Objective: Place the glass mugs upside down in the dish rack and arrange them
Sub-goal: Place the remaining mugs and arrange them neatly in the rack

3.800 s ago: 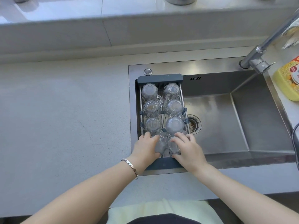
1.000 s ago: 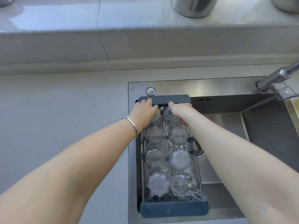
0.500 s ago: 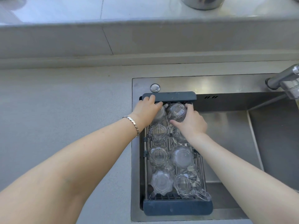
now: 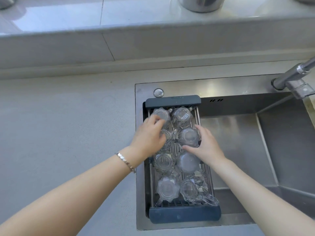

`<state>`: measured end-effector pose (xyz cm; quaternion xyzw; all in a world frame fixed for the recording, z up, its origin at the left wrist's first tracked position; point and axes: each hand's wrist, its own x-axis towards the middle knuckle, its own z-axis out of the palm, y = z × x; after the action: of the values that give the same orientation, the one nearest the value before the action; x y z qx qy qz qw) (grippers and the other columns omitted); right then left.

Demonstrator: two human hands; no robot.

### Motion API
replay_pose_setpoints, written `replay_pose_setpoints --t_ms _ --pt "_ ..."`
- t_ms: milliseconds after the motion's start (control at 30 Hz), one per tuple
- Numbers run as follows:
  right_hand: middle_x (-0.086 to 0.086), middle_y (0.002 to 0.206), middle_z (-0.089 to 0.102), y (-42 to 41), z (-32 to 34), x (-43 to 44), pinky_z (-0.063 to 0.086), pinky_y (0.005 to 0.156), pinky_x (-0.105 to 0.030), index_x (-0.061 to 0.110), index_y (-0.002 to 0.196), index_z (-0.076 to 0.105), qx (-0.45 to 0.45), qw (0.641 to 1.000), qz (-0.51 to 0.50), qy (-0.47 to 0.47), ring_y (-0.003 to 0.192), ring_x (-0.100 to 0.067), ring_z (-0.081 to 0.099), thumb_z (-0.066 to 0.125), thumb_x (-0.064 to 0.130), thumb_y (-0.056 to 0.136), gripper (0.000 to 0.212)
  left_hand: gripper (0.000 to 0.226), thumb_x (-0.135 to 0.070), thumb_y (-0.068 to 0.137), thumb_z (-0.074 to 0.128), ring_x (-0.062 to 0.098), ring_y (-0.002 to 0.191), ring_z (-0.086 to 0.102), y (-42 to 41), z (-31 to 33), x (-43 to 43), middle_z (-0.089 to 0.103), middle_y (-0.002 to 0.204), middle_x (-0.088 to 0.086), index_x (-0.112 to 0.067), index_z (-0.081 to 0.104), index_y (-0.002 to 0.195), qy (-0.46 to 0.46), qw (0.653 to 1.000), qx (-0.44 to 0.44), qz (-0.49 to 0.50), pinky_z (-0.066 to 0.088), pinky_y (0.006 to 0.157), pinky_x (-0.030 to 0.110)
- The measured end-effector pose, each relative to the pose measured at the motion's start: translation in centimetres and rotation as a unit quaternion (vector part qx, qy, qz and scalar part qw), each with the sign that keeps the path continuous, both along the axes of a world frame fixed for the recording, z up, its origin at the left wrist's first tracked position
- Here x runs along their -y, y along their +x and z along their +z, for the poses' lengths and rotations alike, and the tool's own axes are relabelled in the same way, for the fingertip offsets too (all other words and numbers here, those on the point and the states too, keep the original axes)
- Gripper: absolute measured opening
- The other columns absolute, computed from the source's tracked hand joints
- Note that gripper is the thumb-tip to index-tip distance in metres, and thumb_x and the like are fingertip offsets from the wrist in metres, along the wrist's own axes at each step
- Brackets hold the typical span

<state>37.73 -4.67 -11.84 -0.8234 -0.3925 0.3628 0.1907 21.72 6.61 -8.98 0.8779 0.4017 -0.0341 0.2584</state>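
Observation:
A dark blue dish rack [image 4: 172, 100] spans the left end of the sink. Several clear glass mugs stand upside down in it in two columns. My left hand [image 4: 148, 137] lies over the second mug in the left column [image 4: 168, 137], with its fingertips reaching the far left mug [image 4: 162, 114]. My right hand [image 4: 207, 147] cups the second mug in the right column [image 4: 188, 137] from its right side. The far right mug [image 4: 181, 116] has a label on its base. The near mugs [image 4: 167, 187] stand untouched.
The steel sink [image 4: 238, 143] lies to the right of the rack, with a tap [image 4: 296, 77] at its far right corner. Grey counter [image 4: 68, 125] stretches to the left. A raised ledge at the back carries a metal pot [image 4: 201, 3].
Both hands have drawn back from the far row to the second row of mugs. Before that they had reached from the near row to the far end.

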Motion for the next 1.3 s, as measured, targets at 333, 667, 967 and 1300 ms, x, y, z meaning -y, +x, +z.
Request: replay_pose_setpoints --t_ms 333,667,967,1300 --pt "-0.001 0.127 0.055 -0.4 1.4 -0.7 0.042 0.098 -0.033 0.021 0.127 0.051 0.055 0.998 0.035 0.013 0.118 -0.02 0.052 0.084 0.031 0.06 0.076 0.061 -0.024 0.086 0.066 0.029 0.12 0.044 0.4 -1.2 2.8 0.037 0.138 0.009 -0.02 0.037 0.14 -0.054 0.995 -0.069 0.038 0.046 0.099 0.038" --pt "-0.001 0.135 0.051 2.5 5.2 -1.9 0.029 0.092 -0.013 0.017 0.128 0.05 0.008 0.968 0.25 -0.011 0.125 -0.015 0.045 0.082 0.006 0.06 0.076 0.05 -0.025 0.086 0.067 0.036 0.103 0.056 1.5 -0.1 2.7 0.037 0.13 0.016 -0.014 0.045 0.129 -0.039 0.986 -0.146 0.066 0.05 0.088 0.042" --pt "-0.007 0.13 0.047 2.7 1.6 -3.2 0.043 0.098 -0.038 0.024 0.129 0.052 0.145 0.906 0.398 0.004 0.122 -0.028 0.041 0.069 -0.005 0.072 0.066 0.057 -0.035 0.088 0.063 0.033 0.108 0.05 0.9 -1.1 2.6 0.041 0.13 0.014 -0.022 0.037 0.137 -0.019 0.987 -0.15 0.053 0.049 0.087 0.039" --pt "-0.009 0.136 0.041 -1.7 -0.4 -0.1 0.04 0.099 -0.036 0.019 0.137 0.034 -0.028 0.998 -0.053 -0.012 0.119 -0.027 0.05 0.078 0.029 0.068 0.083 0.064 -0.042 0.085 0.064 0.028 0.113 0.048 0.2 -1.2 2.0 0.043 0.127 0.009 -0.028 0.036 0.141 -0.025 0.992 -0.119 0.037 0.047 0.088 0.037"
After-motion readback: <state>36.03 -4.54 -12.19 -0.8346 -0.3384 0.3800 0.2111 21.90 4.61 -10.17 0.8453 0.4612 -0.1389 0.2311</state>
